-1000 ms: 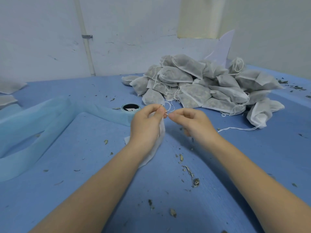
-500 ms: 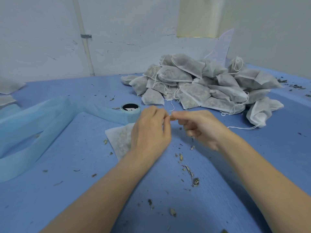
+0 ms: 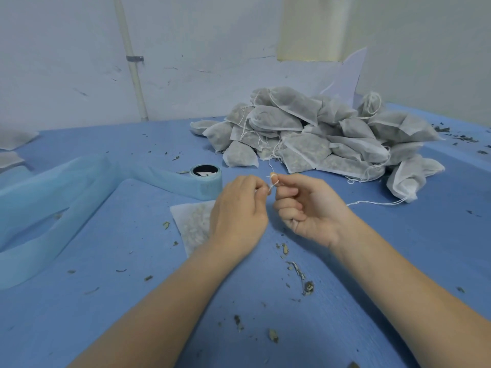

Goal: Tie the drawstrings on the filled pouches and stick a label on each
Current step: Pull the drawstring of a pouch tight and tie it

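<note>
Both hands meet over the blue cloth-covered table (image 3: 398,248), and the grip is a shared pinch: the left hand (image 3: 239,208) and the right hand (image 3: 308,205) each hold the thin white drawstring (image 3: 271,185) between thumb and fingertip, the right hand's other fingers curled in toward the palm. Directly under the left hand and showing out to its left lies the flat white mesh pouch filled with dried herbs (image 3: 192,225), resting on the table. Beyond the grip, toward the wall, sits a heap of filled grey-white drawstring pouches (image 3: 318,134), loose strings trailing from it. Just left of the grip and slightly farther back stands a roll of light blue fabric tape (image 3: 206,179), its long strip running away leftward. Scattered dried leaf crumbs (image 3: 305,285) lie nearer the person than the grip.
</note>
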Available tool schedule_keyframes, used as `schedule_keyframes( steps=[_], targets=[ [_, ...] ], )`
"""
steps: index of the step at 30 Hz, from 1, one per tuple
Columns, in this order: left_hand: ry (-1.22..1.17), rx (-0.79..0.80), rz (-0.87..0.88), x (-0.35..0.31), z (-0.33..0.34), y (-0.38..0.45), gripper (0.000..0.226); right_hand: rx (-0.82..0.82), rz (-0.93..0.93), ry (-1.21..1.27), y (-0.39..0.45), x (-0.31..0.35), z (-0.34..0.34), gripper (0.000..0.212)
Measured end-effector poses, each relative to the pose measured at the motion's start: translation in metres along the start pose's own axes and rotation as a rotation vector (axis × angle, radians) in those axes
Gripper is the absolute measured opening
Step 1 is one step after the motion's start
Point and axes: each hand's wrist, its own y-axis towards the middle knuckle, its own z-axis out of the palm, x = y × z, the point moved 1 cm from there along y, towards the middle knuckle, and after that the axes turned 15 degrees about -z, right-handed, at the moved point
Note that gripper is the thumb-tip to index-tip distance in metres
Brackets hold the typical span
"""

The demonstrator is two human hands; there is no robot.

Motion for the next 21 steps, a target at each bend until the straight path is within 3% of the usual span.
schedule_keyframes(
  steps=[5,10,12,16,21],
  targets=[
    [-0.132,-0.131,0.123,-0.0057,-0.0032,-0.0068,0.026,-0.036,-0.019,-0.056,0.0003,-0.0017,0.0022,0.009],
    [-0.039,-0.358,0.211,-0.0068,-0.0029,-0.0049,0.008,-0.105,-0.058,-0.072,0.0008,-0.0008,-0.0012,0.017],
    [0.014,-0.404,0.218,-0.0045,-0.0037,-0.0041,0.005,-0.131,-0.155,-0.245,-0.0015,0.0000,-0.0011,0.022],
    [0.082,-0.453,0.261,-0.0038,-0.0051,-0.0050,0.005,-0.089,-0.470,-0.918,-0.0064,0.0028,0.0037,0.014],
    [0.085,-0.305,0.142,-0.0058,-0.0075,-0.0040,0.012,-0.125,-0.645,-0.951,-0.0072,0.0055,0.0012,0.010]
  ],
)
